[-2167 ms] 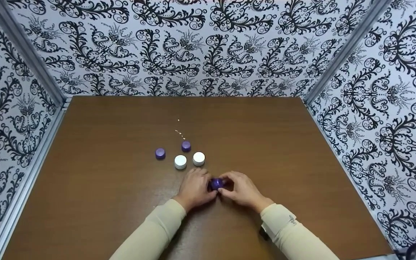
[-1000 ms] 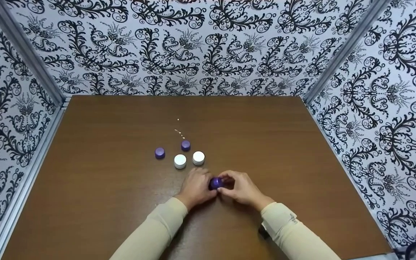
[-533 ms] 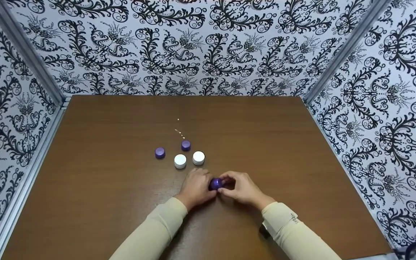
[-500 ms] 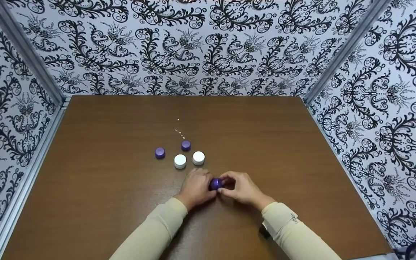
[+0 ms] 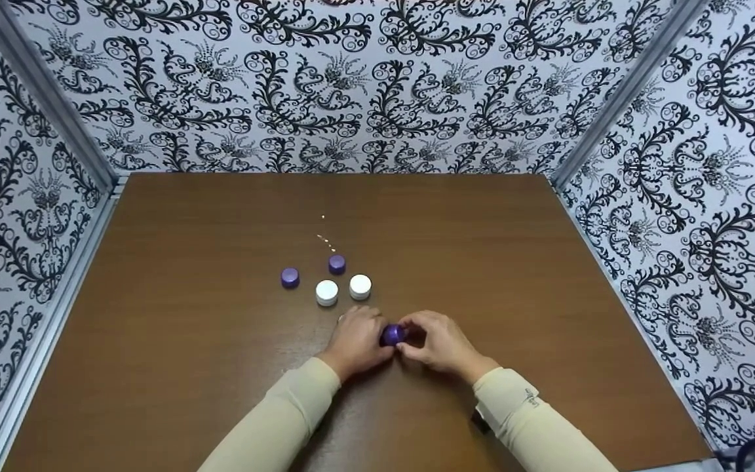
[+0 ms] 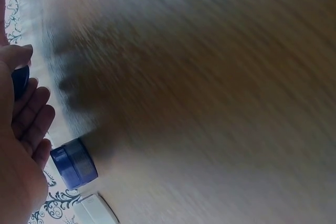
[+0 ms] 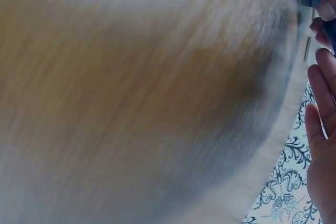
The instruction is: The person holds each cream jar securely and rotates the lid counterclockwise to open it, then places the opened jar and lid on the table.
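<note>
In the head view, a small purple jar [image 5: 393,334] sits between my two hands, close above the table. My left hand [image 5: 358,344] grips it from the left, its fingers partly covering it. From the right, the thumb and fingers of my right hand [image 5: 435,342] pinch it. Part of a dark blue-looking jar shows between fingers and thumb at the edge of the left wrist view. Beyond my left hand stand two white lidded jars, a left one [image 5: 327,293] and a right one [image 5: 360,287]. My fingers hide whether the held jar's lid is loose.
Two more purple jars, one farther back [image 5: 337,264] and one to the left [image 5: 290,277], stand on the brown table [image 5: 482,249]. Several pale specks [image 5: 326,241] lie behind them. Patterned walls [image 5: 325,85] enclose the back and sides. Something dark [image 5: 480,423] shows beneath my right sleeve.
The held purple jar and my right fingertips have shifted very slightly. Both hands stay around the jar, and the other jars stand where they were.
</note>
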Demonstrator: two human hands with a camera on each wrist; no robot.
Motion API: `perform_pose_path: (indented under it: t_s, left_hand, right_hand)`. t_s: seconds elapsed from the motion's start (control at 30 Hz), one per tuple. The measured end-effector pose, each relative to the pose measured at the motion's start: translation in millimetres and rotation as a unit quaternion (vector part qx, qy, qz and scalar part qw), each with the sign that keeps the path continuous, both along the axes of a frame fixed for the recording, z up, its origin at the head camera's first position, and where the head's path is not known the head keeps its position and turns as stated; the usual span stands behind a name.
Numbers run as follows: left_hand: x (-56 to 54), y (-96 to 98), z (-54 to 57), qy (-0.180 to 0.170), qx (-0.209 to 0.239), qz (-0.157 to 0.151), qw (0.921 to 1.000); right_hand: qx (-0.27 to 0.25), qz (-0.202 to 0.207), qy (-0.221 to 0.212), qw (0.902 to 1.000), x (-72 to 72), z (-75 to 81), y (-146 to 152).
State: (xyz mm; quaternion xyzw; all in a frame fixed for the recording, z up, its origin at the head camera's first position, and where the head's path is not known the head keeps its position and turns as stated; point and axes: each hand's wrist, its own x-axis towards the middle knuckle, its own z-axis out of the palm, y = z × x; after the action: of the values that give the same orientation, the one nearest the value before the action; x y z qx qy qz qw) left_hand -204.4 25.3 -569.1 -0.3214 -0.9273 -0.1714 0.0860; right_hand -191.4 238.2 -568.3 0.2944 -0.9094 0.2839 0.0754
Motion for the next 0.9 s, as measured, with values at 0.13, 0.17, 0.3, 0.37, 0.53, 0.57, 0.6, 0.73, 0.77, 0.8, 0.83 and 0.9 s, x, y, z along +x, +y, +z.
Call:
perform_pose_path:
  t_s: [0.13,0.17,0.3,0.37,0.53,0.57,0.6,0.73,0.77,0.8,0.83,0.9]
  left_hand:
    - [-0.5,-0.5,1.0,0.007,-0.006,-0.010,0.9999]
    - [-0.6,-0.6,1.0,0.012,-0.007,-0.013,0.9998]
    - [0.1,-1.5,0.5,0.027,-0.008,-0.016,0.9995]
    - [0.2,-1.5,0.2,0.032,-0.005,-0.014,0.9994]
    - [-0.3,-1.0,-0.9,0.035,-0.005,-0.011,0.9993]
    - [-0.6,-0.9,-1.1,0.035,-0.006,-0.011,0.9993]
    - [-0.7,-1.0,-1.2,0.034,-0.008,-0.011,0.9993]
    - [-1.5,-0.8,-1.1,0.033,-0.008,-0.012,0.9994]
    - [-1.6,-0.7,-1.0,0.032,-0.008,-0.013,0.9994]
    - [-1.8,-0.7,-0.9,0.032,-0.007,-0.013,0.9994]
    - [-1.9,-0.7,-0.7,0.032,-0.008,-0.013,0.9994]
    - [-1.8,-1.0,-0.1,0.030,-0.009,-0.012,0.9994]
  right_hand:
    - [0.013,0.020,0.039,0.9989,-0.3,-0.5,1.3]
    - [0.017,0.023,0.042,0.9987,-0.3,-0.6,1.7]
    - [0.013,0.021,0.008,0.9997,0.0,-0.7,1.7]
    - [-0.007,0.012,-0.028,0.9995,0.6,-0.3,0.7]
    - [-0.062,-0.007,-0.099,0.9931,1.6,0.8,-3.2]
    - [-0.067,-0.010,-0.106,0.9921,1.8,1.3,-4.0]
    - [-0.069,-0.013,-0.109,0.9915,2.0,1.5,-4.7]
    - [-0.069,-0.024,-0.108,0.9915,2.8,1.8,-6.4]
    - [-0.068,-0.026,-0.104,0.9919,3.1,1.7,-6.6]
    - [-0.067,-0.026,-0.101,0.9923,3.3,1.3,-6.6]
    - [-0.064,-0.027,-0.096,0.9929,3.3,0.8,-6.6]
    - [-0.057,-0.027,-0.086,0.9943,3.5,0.0,-6.4]
